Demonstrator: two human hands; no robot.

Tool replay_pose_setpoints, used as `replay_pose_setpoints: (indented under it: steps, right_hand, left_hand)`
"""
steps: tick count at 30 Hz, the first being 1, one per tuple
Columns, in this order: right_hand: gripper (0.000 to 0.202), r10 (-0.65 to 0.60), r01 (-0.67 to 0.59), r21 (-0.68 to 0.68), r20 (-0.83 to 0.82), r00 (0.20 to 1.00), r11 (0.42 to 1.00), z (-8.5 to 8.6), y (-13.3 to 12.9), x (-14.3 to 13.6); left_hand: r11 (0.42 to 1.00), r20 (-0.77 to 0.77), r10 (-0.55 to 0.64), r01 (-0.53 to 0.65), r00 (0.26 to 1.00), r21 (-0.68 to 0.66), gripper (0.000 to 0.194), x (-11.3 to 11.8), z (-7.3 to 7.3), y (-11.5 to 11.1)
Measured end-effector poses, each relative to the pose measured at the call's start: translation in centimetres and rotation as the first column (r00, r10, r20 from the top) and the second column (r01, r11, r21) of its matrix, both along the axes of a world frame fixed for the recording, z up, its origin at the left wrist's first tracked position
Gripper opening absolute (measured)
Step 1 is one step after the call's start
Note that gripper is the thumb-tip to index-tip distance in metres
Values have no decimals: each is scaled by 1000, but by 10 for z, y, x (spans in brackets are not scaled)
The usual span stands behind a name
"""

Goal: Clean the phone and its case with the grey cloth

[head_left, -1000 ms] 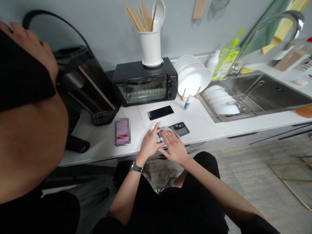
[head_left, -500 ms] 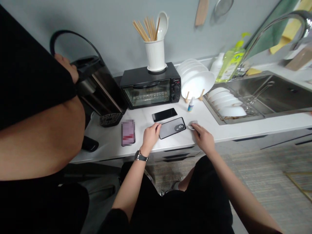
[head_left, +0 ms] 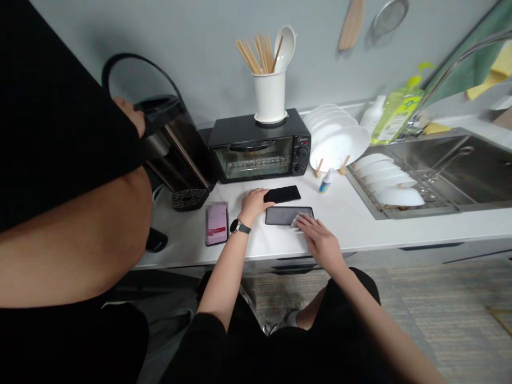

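Left hand (head_left: 253, 205): you're now touching the black phone (head_left: 286, 194), no longer the grey phone (head_left: 278, 215); grip unclear.
Right hand (head_left: 322, 240): you're holding cloth (head_left: 296, 219), seemingly wiping alone.
Grey phone: lying on counter (head_left: 276, 241), partly covered.

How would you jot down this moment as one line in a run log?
left hand: at black phone, left end | right hand: fingers over white wipe on grey phone | beyond: small bottle

L hand (head_left: 253, 206): 1, palm down, fingers bent, thumb apart. R hand (head_left: 321, 241): 1, palm down, fingers approx. straight, tog. L forearm (head_left: 224, 276), R forearm (head_left: 374, 306): bare, extended fwd, well apart.
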State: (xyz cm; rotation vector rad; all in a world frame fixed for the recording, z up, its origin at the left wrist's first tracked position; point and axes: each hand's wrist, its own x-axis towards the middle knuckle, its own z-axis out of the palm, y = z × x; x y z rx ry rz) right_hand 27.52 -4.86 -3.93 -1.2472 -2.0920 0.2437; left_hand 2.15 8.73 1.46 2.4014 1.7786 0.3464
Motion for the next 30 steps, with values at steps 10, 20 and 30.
replay_pose_setpoints:
  steps: [10, 20, 30]
  right_hand:
    - [40, -71, 73, -50, 44, 996, 996, -6, 27, -3]
    - [41, -341, 296, -177, -352, 872, 939, 12, 22, -4]
    - [40, 3, 37, 169, -232, 973, 985, 19, 27, -39]
  left_hand:
    - [1000, -121, -8, 9, 993, 7, 25, 4, 10, -18]
    - [999, 525, 46, -37, 850, -26, 21, -11, 15, -94]
    - [996, 494, -71, 39, 867, 75, 24, 18, -31, -146]
